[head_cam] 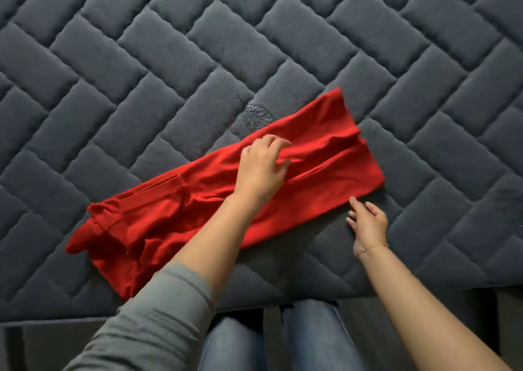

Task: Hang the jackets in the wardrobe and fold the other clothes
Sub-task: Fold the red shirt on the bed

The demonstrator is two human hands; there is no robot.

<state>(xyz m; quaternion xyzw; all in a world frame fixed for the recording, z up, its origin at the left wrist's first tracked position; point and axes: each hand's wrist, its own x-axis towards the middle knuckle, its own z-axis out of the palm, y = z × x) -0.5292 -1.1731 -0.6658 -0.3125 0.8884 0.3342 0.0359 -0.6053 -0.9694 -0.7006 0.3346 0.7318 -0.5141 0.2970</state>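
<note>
Folded lengthwise on the quilted mattress [283, 45]: red garment [325, 155], soft, light, limp. Left hand [261, 166] pinching a fold mid-length; right hand [368, 223] open, fingertips at near edge. Best gripped at ends.

A single wide-angle view is given, taken from the person's head and aimed steeply downward and forward. The quilted dark grey mattress [198, 59] is seen from close above and fills nearly the whole frame, its lines bent by the lens toward the edges. Both forearms are seen reaching in from the bottom edge, and the jeans-clad legs [283, 339] are caught directly beneath the camera.
</note>
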